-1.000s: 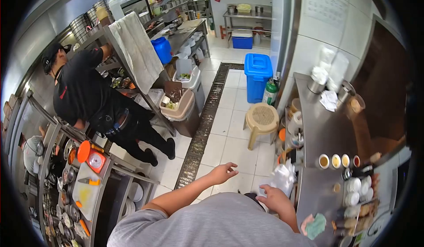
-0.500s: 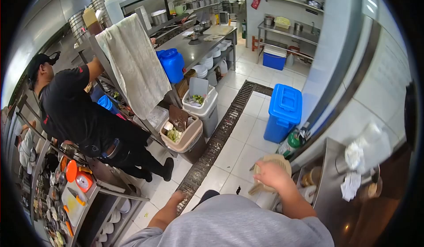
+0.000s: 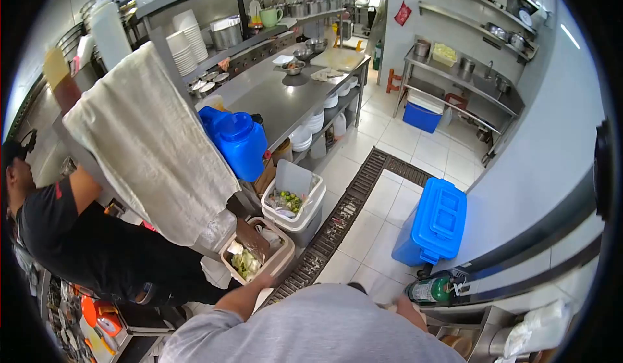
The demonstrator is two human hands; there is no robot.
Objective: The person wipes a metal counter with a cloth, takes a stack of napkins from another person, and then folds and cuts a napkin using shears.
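Note:
My left hand (image 3: 265, 281) shows only in part at the lower middle, over the near edge of the beige bin (image 3: 281, 259) with food scraps; its fingers are too small to make out. Low on the right, my right hand (image 3: 407, 308) is mostly hidden by my grey shirt. A sliver of something pale shows beside it, too little to make out. The green cylinder (image 3: 431, 289) stands just beyond the right hand. Past the beige bin is a white bin (image 3: 314, 208) with green scraps.
A co-worker in black (image 3: 97, 246) stands at the left. A blue lidded bin (image 3: 436, 223) is on the right. A floor drain grate (image 3: 350, 200) runs forward. A steel counter (image 3: 272, 103) holds bowls and a cutting board; a cloth (image 3: 149, 149) hangs at its end.
The view has moved forward, so the bins and counter appear nearer. My right hand, earlier gripping a beige plastic container, has dropped lower and is mostly covered by my shirt.

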